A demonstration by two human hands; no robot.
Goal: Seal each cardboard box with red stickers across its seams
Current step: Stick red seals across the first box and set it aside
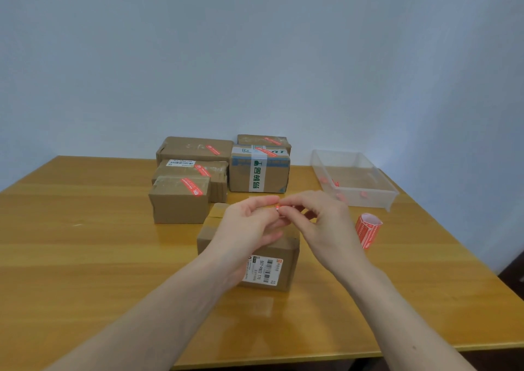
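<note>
Both hands are meeting above the near box (pixel 272 260): the left hand (pixel 246 223) and right hand (pixel 326 223) are pinching a small red sticker (pixel 277 208) between their fingertips, fingers curled in around it. Only a sliver of the sticker is showing, so how much of it is peeled cannot be told. The box under the hands is sitting mid-table with a white barcode label (pixel 262 270) facing the camera.

Behind it, five more boxes are standing in a cluster toward the far edge, each carrying a red sticker on top; the one at centre (pixel 259 176) is wrapped in tape with green print. A curled strip of red stickers (pixel 367 229) is lying on the table (pixel 85 257) to the right of the hands, near a clear plastic tray (pixel 354 178) that is holding a few red scraps.

The table is a yellowish wood surface, glossy enough to be reflecting light, pushed against a plain pale blue-grey wall (pixel 255 44). A dark strip of floor is showing past the right edge.
</note>
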